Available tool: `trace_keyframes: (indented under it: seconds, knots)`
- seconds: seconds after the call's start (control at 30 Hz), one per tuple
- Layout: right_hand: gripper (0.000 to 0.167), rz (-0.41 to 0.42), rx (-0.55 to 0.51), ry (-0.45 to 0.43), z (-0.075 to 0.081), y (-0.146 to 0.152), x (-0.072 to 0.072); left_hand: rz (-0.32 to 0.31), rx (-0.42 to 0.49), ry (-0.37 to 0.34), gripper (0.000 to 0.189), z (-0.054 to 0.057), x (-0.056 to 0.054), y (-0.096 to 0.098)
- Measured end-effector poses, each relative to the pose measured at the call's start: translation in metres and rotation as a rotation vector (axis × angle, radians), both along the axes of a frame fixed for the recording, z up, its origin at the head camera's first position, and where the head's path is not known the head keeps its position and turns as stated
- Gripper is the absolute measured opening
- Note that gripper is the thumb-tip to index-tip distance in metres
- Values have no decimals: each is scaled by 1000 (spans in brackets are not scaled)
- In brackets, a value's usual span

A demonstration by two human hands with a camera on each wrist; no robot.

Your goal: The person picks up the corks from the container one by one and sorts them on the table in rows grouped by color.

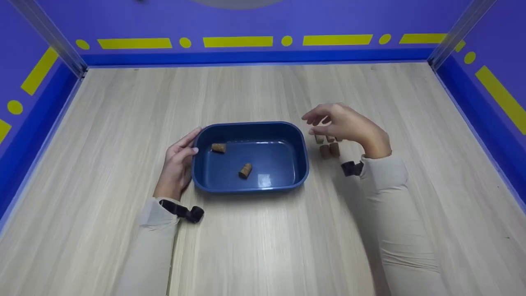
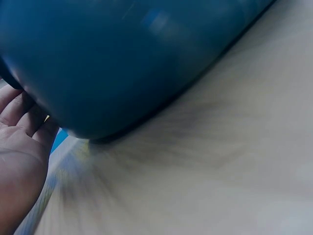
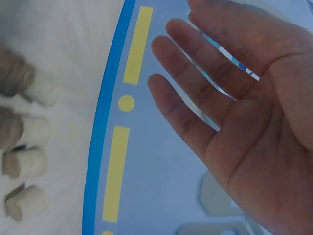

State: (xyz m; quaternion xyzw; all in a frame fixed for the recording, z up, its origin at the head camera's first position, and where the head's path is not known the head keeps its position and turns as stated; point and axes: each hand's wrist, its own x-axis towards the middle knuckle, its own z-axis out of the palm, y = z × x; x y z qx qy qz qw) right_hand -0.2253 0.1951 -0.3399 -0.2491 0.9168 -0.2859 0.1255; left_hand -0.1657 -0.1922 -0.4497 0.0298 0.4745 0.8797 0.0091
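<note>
A dark blue plastic tub [image 1: 250,189] sits mid-table in the head view, with one cork [image 1: 218,147] near its left end and another cork [image 1: 245,170] nearer its front wall. My left hand [image 1: 177,164] holds the tub's left side, thumb at the rim and fingers along the outer wall. In the left wrist view, fingers [image 2: 23,112] lie against that wall. To the right of the tub, my right hand [image 1: 345,125] hovers over several corks [image 1: 330,150] and partly hides them. Its fingers are loosely bent and hold nothing; the right wrist view shows the bare palm [image 3: 254,142].
The pale wood-grain table [image 1: 254,242] carries everything. Purple-blue panels with yellow marks [image 1: 238,41] close off the back and both sides. A dark wrist strap with a small camera [image 1: 185,211] sits at the left cuff, and a similar one [image 1: 352,168] at the right.
</note>
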Motion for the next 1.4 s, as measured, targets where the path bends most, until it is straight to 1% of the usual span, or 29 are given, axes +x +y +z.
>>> trace_keyframes:
  seconds: [0.1,0.23,0.4,0.6,0.93,1.1,1.23,1.4]
  knots:
    - [34,27,-8,-9,5,-10,-2,4,-13,-1,58,0,0,0]
    - [35,80,-12,-9,12,-24,-4,6,-8,0,57,0,-1,1]
    - [36,150,4,13,13,-45,-10,8,2,1,56,-1,-1,0]
    - [38,226,3,0,9,-76,-17,10,5,-1,54,-2,-1,0]
    - [38,356,2,5,1,-118,-19,6,2,4,54,-2,-1,0]
    - [38,380,16,7,-3,-137,-18,6,-3,8,53,-2,-1,0]
    - [37,383,38,-8,-7,-151,-15,-7,8,21,53,-1,-1,0]
    - [39,396,69,-35,-15,-167,-14,-12,18,15,53,-2,-1,0]
